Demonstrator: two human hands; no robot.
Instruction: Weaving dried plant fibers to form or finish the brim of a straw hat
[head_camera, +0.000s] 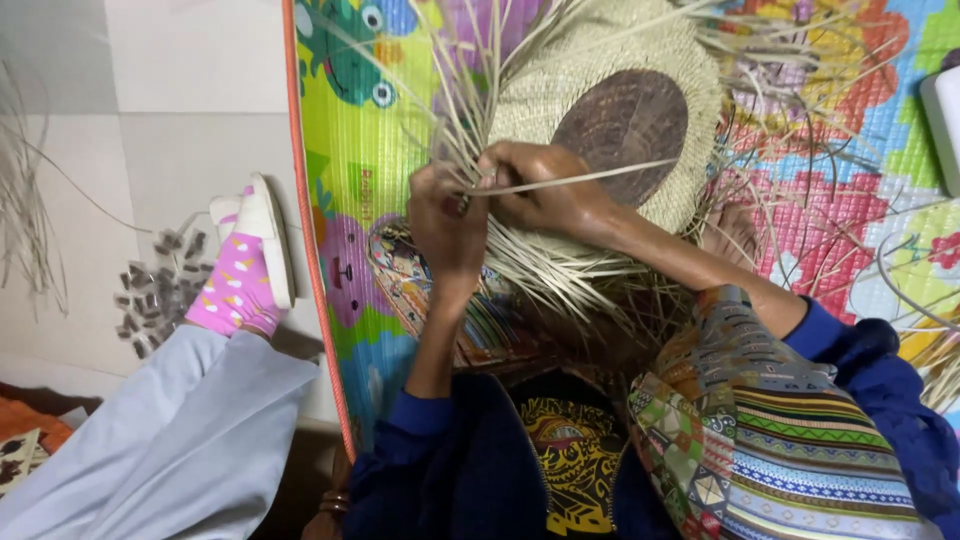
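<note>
We pinched loose straw strands (560, 180) at the edge of the half-woven straw hat (600, 100) with both hands, left hand (445, 225) and right hand (545, 190) clenched on them; the hat lay on the colourful mat (350, 200) before us.

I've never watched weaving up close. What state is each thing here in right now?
Round pale straw woven piece: unfinished, loose strands sticking out around its edge.
Dark round disc: lying on the woven piece's centre.
Left hand: closed, pinching strands.
Right hand: closed, gripping a strand pulled taut.
Colourful cartoon floor mat: spread flat.
White sandal: worn over a pink sock.
</note>
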